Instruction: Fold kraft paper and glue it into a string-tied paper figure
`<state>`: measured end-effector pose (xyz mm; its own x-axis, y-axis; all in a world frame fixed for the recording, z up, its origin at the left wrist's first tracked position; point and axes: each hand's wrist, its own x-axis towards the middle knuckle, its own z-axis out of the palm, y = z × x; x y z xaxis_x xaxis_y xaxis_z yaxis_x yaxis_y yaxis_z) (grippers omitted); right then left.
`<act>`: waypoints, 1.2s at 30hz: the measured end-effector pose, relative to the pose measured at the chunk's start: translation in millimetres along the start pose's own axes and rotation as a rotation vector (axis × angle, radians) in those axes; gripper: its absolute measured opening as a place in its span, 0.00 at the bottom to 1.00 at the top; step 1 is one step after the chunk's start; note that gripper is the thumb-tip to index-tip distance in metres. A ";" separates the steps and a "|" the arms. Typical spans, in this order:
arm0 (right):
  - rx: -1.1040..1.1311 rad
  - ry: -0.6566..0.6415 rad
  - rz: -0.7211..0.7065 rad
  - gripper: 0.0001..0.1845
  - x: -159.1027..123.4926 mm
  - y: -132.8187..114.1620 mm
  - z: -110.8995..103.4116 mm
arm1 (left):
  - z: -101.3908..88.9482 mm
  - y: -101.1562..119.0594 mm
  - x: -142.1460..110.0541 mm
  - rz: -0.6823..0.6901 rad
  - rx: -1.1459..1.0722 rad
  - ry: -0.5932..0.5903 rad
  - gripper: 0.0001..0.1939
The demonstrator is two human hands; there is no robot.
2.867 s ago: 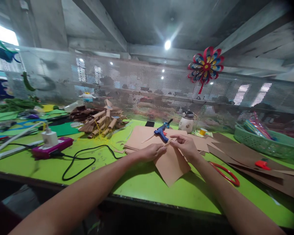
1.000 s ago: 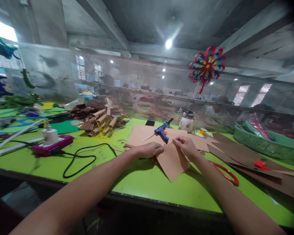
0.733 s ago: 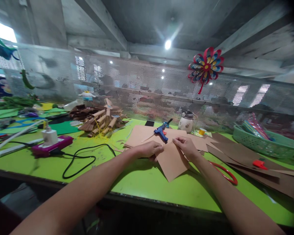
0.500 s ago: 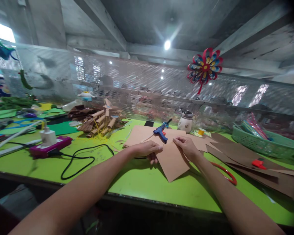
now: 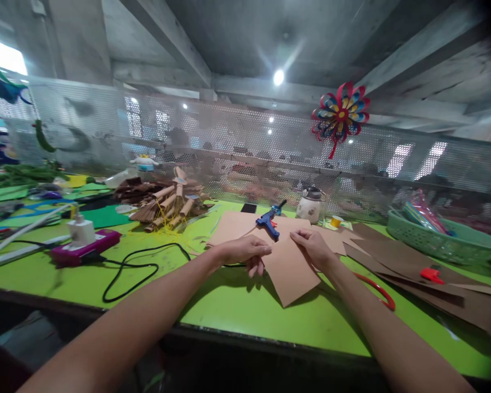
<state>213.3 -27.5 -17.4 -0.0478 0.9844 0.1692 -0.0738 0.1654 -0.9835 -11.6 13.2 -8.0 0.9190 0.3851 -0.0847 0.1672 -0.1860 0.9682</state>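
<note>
A tan sheet of paper (image 5: 291, 275) is held up between my two hands above the green table (image 5: 225, 305), one corner pointing toward me. My left hand (image 5: 249, 252) pinches its left edge between thumb and fingers. At the upper right edge, my right hand (image 5: 311, 245) is closed on the same sheet. Just beyond the hands, a blue glue gun (image 5: 268, 222) lies on larger tan sheets (image 5: 233, 226). To the right of my right forearm rests a red-orange curved handle (image 5: 378, 292); what it belongs to is partly hidden.
Brown sheets (image 5: 405, 267) with a small red clip-like object (image 5: 432, 274) lie at right, near a green basket (image 5: 450, 240). A lidded jar (image 5: 310, 206) stands behind. At left are a purple power strip (image 5: 85, 246), a black cord (image 5: 157, 267) and rolled brown paper pieces (image 5: 167, 204).
Both hands keep hold of the tan sheet in nearly the same place. The sheet's near corner has shifted very slightly; the view has moved a little.
</note>
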 end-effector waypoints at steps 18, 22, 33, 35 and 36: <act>-0.144 -0.089 -0.020 0.17 2.2 -5.1 -14.7 | -0.3 3.2 -2.6 0.046 0.308 0.195 0.20; -0.106 -0.103 -0.029 0.18 3.1 -5.7 -14.5 | -2.8 3.9 -2.6 0.009 0.245 0.198 0.18; -0.168 -0.091 -0.047 0.17 -0.9 -2.3 10.7 | 2.9 2.5 4.2 0.073 0.318 0.331 0.23; -0.215 -0.083 -0.058 0.17 -0.3 -0.5 12.6 | 4.6 2.8 5.0 0.062 0.374 0.373 0.23; -0.234 -0.079 -0.060 0.18 0.4 0.6 12.6 | 5.3 3.0 5.5 0.063 0.398 0.383 0.23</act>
<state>200.6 -27.8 -17.1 -0.1289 0.9662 0.2232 0.1530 0.2418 -0.9582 -4.1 9.9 -6.8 0.7484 0.6496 0.1339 0.3064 -0.5177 0.7988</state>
